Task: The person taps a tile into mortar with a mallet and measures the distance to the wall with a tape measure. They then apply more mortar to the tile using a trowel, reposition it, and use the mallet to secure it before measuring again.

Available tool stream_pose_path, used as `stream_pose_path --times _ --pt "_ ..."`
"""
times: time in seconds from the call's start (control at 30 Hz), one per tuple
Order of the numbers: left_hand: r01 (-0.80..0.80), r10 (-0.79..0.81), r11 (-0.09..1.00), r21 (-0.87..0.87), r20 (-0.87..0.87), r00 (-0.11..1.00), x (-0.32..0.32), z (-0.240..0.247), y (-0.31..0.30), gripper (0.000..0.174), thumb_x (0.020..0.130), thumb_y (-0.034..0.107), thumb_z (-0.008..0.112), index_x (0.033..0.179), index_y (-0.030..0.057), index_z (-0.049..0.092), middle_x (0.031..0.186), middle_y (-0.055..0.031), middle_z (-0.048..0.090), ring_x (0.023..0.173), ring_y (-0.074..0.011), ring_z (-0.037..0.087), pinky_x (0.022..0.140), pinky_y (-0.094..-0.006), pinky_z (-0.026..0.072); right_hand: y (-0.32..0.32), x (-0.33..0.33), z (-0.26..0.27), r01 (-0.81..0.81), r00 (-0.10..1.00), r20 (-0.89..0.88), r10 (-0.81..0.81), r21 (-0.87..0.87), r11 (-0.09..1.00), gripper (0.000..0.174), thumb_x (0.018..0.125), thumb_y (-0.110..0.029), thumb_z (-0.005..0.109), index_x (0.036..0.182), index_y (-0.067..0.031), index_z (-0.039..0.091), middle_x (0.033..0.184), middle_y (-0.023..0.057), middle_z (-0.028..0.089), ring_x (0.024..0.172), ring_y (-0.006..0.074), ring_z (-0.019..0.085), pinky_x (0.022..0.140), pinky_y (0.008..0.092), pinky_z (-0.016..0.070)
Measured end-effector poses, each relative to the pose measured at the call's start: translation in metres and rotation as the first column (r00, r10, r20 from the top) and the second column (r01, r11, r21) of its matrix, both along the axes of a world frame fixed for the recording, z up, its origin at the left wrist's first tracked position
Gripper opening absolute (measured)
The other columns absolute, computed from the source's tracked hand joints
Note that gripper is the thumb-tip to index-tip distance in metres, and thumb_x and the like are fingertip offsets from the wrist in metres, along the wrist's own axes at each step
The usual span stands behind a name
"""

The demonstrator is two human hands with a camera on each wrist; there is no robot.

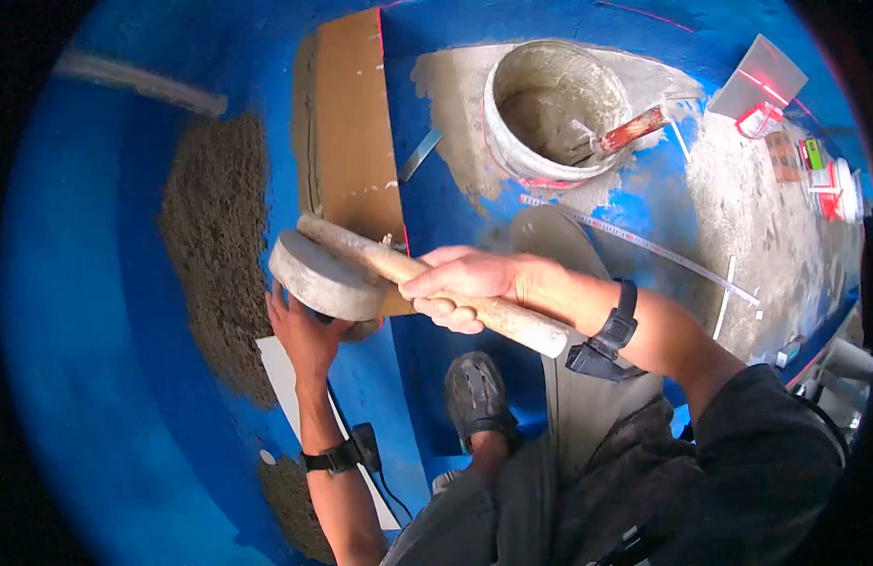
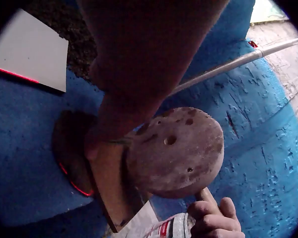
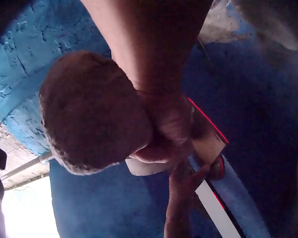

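My right hand (image 1: 465, 283) grips the wooden handle of a mallet (image 1: 328, 275) with a thick, pale round head. The head hangs over the near end of a long brown plank-like tile (image 1: 351, 123), and its pitted face shows in the left wrist view. My left hand (image 1: 307, 338) is at that tile end, fingers reaching beside and partly behind the mallet head. In the left wrist view its fingertips are right at the edge of the tile (image 2: 116, 183), near a dark mortar lump (image 2: 72, 148).
Rough mortar (image 1: 215, 245) lies left of the tile, with a white strip (image 1: 285, 377) near my left wrist. A mortar-crusted bucket (image 1: 512, 151) holds a red-handled tool (image 1: 634, 130). A tape measure (image 1: 644, 245) stretches across the blue floor; a red-and-white tub (image 1: 837, 191) stands far right.
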State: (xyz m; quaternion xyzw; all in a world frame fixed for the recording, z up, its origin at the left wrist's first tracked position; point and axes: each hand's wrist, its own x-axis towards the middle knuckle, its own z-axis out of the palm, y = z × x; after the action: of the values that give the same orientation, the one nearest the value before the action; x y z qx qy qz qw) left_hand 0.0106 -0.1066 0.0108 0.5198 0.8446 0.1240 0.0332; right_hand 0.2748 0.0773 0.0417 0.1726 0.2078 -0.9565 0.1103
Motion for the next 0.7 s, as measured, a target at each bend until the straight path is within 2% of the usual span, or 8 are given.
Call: stream_pose_path --times 0.07,0.17,0.2,0.23,0.3,0.43,0.53,0.7 --pt "-0.041 0.041 0.998 -0.044 0.012 0.999 0.003 0.005 0.002 0.1 0.044 0.015 0.102 0.136 0.0088 0.063 0.142 -0.0177 0.057 0.135 -0.0433 0.049 0.113 -0.0535 0.0401 -0.002 -0.001 0.004 0.02 1.0 0.016 -0.02 0.004 1.0 0.026 0.105 -0.025 0.06 0.087 -0.0072 0.052 0.064 0.0031 0.051 0.043 0.0139 0.051 0.038 0.0307 0.041" --pt "0.025 -0.025 1.0 -0.004 0.039 0.999 0.006 0.012 0.007 0.1 0.044 0.014 0.101 0.137 0.0091 0.063 0.144 -0.0173 0.056 0.137 -0.0427 0.048 0.114 -0.0529 0.0398 -0.001 -0.002 0.008 0.046 0.999 -0.033 -0.044 0.068 0.997 0.03 0.105 -0.026 0.06 0.082 -0.007 0.052 0.064 0.0028 0.052 0.044 0.0136 0.051 0.038 0.031 0.0411" --pt "0.021 -0.014 0.994 -0.103 0.07 0.997 0.005 0.015 0.007 0.105 0.047 0.019 0.101 0.142 0.0072 0.059 0.153 -0.0232 0.05 0.144 -0.0488 0.041 0.121 -0.0565 0.0341 0.001 -0.002 0.01 0.05 0.998 -0.037 -0.049 0.05 0.997 0.031 0.104 -0.026 0.06 0.082 -0.007 0.052 0.064 0.0027 0.051 0.044 0.0133 0.051 0.038 0.031 0.0412" --pt "0.033 -0.027 0.995 -0.096 0.067 0.997 0.006 0.019 0.013 0.105 0.047 0.019 0.101 0.142 0.0072 0.059 0.153 -0.0232 0.05 0.144 -0.0488 0.041 0.121 -0.0565 0.0341 0.004 -0.003 0.014 0.055 0.998 -0.042 -0.054 0.033 0.998 0.031 0.104 -0.026 0.061 0.082 -0.007 0.052 0.064 0.0026 0.051 0.045 0.0131 0.051 0.038 0.031 0.0412" --pt "0.141 -0.127 0.988 -0.065 0.18 0.975 0.01 0.026 0.02 0.093 0.047 0.011 0.1 0.134 0.0081 0.066 0.141 -0.0169 0.062 0.135 -0.0415 0.052 0.114 -0.0521 0.0414 0.009 -0.003 0.018 0.083 0.994 -0.073 -0.078 0.069 0.994 0.03 0.104 -0.026 0.061 0.083 -0.0071 0.052 0.065 0.0024 0.051 0.045 0.0125 0.05 0.039 0.0311 0.0418" --pt "0.246 -0.209 0.967 -0.069 0.335 0.919 0.02 0.036 0.051 0.078 0.059 0.009 0.095 0.131 0.0053 0.067 0.137 -0.0196 0.065 0.13 -0.0431 0.056 0.11 -0.0498 0.0449 0.021 -0.014 0.026 0.176 0.981 -0.098 -0.165 0.111 0.978 0.033 0.103 -0.025 0.063 0.078 -0.0044 0.055 0.063 0.0057 0.053 0.044 0.0167 0.054 0.037 0.0338 0.0452" --pt "0.356 -0.345 0.934 -0.022 0.19 0.919 0.023 0.033 0.069 0.079 0.058 0.006 0.094 0.132 0.0024 0.066 0.135 -0.0198 0.065 0.125 -0.0442 0.058 0.105 -0.0501 0.0483 0.029 -0.025 0.027 0.248 0.965 -0.117 -0.233 0.14 0.958 0.032 0.103 -0.024 0.061 0.078 -0.0045 0.056 0.065 0.0086 0.06 0.041 0.0202 0.057 0.037 0.0359 0.0462" --pt "0.364 -0.314 0.921 -0.141 0.287 0.905 0.015 0.016 0.085 0.088 0.061 0.009 0.094 0.141 0.0002 0.058 0.141 -0.0227 0.061 0.129 -0.0449 0.056 0.109 -0.0498 0.0468 0.039 -0.037 0.021 0.307 0.943 -0.175 -0.283 0.129 0.943 0.028 0.103 -0.024 0.061 0.084 -0.0038 0.056 0.066 0.0091 0.061 0.041 0.0211 0.058 0.037 0.036 0.0462"
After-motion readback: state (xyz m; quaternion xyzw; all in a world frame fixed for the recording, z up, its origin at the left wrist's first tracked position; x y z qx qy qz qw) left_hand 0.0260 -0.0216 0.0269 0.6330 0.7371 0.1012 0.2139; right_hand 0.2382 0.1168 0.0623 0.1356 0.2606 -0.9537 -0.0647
